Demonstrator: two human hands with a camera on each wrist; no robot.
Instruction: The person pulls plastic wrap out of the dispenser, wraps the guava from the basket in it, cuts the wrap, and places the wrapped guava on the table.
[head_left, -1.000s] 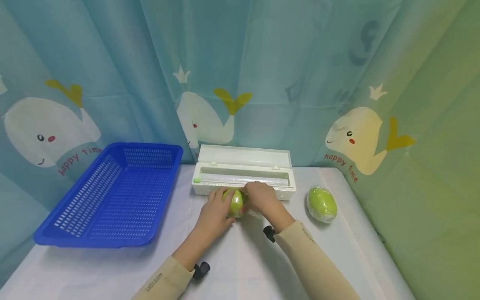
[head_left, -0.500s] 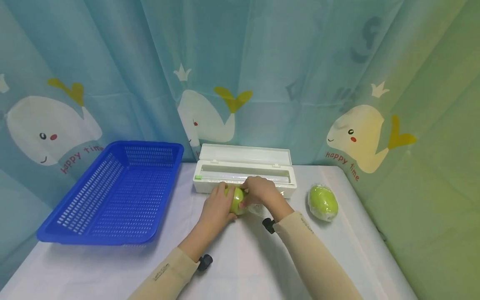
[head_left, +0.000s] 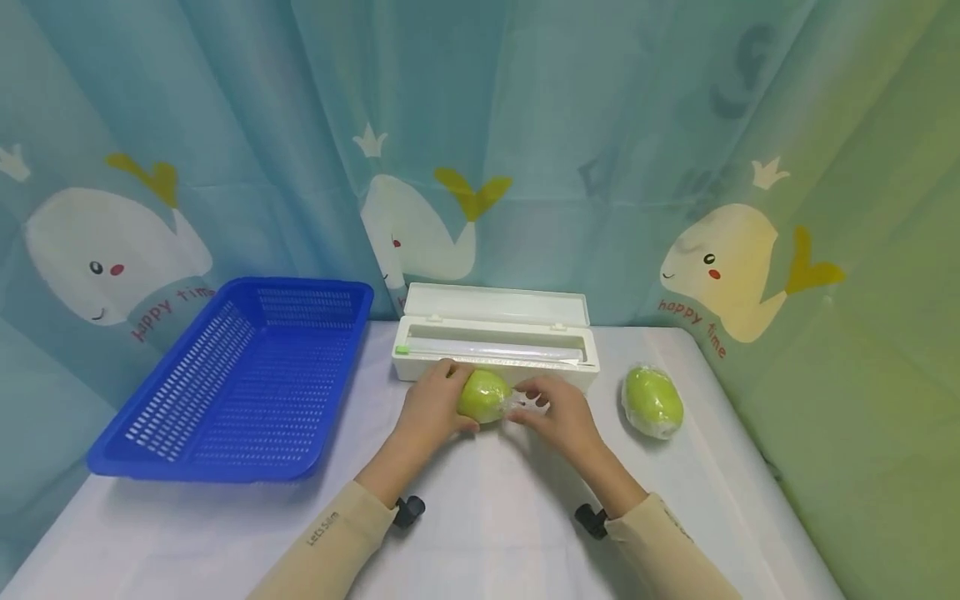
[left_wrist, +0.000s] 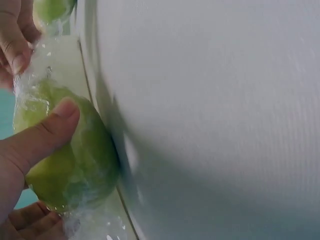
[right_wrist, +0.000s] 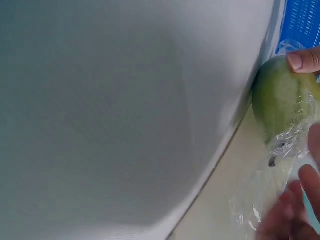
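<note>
My left hand (head_left: 432, 404) grips a green fruit (head_left: 482, 397) wrapped in cling film, its thumb on the near side and fingers behind. In the right wrist view the fruit (right_wrist: 280, 95) tapers toward a dark stem; its exact kind is unclear. My right hand (head_left: 561, 417) is just right of the fruit and pinches the film's loose end (head_left: 517, 403). From the left wrist view, the left thumb lies across the wrapped fruit (left_wrist: 95, 155), and the right hand's fingers (left_wrist: 17, 57) hold the twisted film. Film also sticks out on the left-hand side.
Behind the hands stands a white cling film box (head_left: 495, 367), lid raised, with a roll (head_left: 487, 348) and green slider (head_left: 402, 350). Another wrapped green fruit (head_left: 652, 402) lies at right. A blue basket (head_left: 330, 433) stands left. A curtain (head_left: 555, 125) hangs behind the table (head_left: 480, 533).
My right hand has moved off the fruit to the right, drawing the film's end out from it. More of the fruit shows. My left hand keeps holding it.
</note>
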